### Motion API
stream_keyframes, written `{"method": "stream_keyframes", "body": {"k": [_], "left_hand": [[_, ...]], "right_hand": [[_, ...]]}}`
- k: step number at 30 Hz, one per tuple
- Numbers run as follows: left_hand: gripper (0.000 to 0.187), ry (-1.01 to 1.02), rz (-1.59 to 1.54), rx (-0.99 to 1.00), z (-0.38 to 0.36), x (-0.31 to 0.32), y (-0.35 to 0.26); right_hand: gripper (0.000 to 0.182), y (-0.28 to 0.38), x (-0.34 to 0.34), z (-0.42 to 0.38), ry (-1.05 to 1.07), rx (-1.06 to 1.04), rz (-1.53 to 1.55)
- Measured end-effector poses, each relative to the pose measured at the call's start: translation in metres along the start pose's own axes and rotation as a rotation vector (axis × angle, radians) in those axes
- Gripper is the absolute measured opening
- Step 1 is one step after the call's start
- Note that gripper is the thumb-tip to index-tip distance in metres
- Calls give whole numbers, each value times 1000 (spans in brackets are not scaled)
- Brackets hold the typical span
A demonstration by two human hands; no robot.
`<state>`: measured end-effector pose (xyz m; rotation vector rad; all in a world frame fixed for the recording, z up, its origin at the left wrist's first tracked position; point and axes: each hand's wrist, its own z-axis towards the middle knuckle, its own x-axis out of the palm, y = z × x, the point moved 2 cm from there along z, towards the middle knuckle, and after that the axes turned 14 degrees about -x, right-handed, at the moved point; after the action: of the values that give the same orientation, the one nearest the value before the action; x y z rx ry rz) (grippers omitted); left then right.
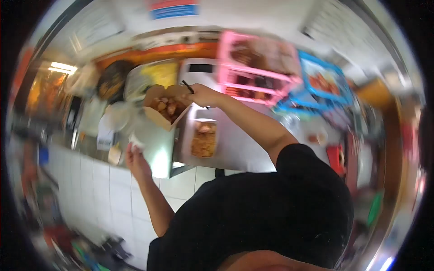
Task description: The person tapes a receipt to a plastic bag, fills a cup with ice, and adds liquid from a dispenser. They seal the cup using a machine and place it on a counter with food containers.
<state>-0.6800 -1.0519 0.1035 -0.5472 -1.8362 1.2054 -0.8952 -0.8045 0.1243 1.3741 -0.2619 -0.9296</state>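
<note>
My right hand [201, 95] is closed around a thin black handle [188, 87] at the right edge of an open brown cardboard box [160, 119]. Chunks of browned food [169, 107] lie in that box. Lower left, my left hand [137, 160] has its fingers pressed together near a small white item [135, 142], blurred, which seems to be in its fingertips. Between my arms, a white-edged container [216, 140] of yellow-brown food with pieces on top rests on the metal counter [239, 147].
Behind the counter stand a pink basket [260, 70] with food and a blue basket [323, 56] with reddish items. A tray of yellow food [160, 72] and a dark round pan [113, 80] are at the back left. White floor tiles [101, 180] show below.
</note>
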Motion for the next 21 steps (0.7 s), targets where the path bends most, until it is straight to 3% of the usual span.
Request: {"method": "stream_keyframes", "body": {"k": [3,4,6,8,10,12,13,14,16,17,20,21], "left_hand": [[29,206,-42,-31,6,51,18],[29,265,-30,-73,2,79,28],[35,306,105,-73,-19,136,44],[39,521,151,-245,-40,185,70],[38,617,296,-323,-77,240,89],[36,790,724,-133,-101,271,131],[34,848,699,-321,-117,284,161],[31,898,666,-505,-136,297,187],[28,1137,622,-482,-196,329,220],[27,1246,608,-545,-222,339,245],[28,1447,576,-758,-299,350,317],[31,1441,706,-814,-318,353,333]], "right_hand": [[25,24,-57,-120,-349,224,-62],[24,30,-73,-162,-384,283,66],[24,36,-94,-247,-621,171,-37],[26,31,-108,-335,-714,618,-94],[27,-18,-112,-424,-829,634,-349],[29,-43,-112,-490,-913,745,-426],[30,-53,-112,-515,-979,846,-509],[30,-64,-112,-531,-980,849,-500],[33,-86,-109,-562,-1181,962,-46],[35,-80,-113,-564,-1177,833,41],[39,-49,-133,-577,-1062,871,2],[38,-68,-136,-599,-1151,727,97]]}}
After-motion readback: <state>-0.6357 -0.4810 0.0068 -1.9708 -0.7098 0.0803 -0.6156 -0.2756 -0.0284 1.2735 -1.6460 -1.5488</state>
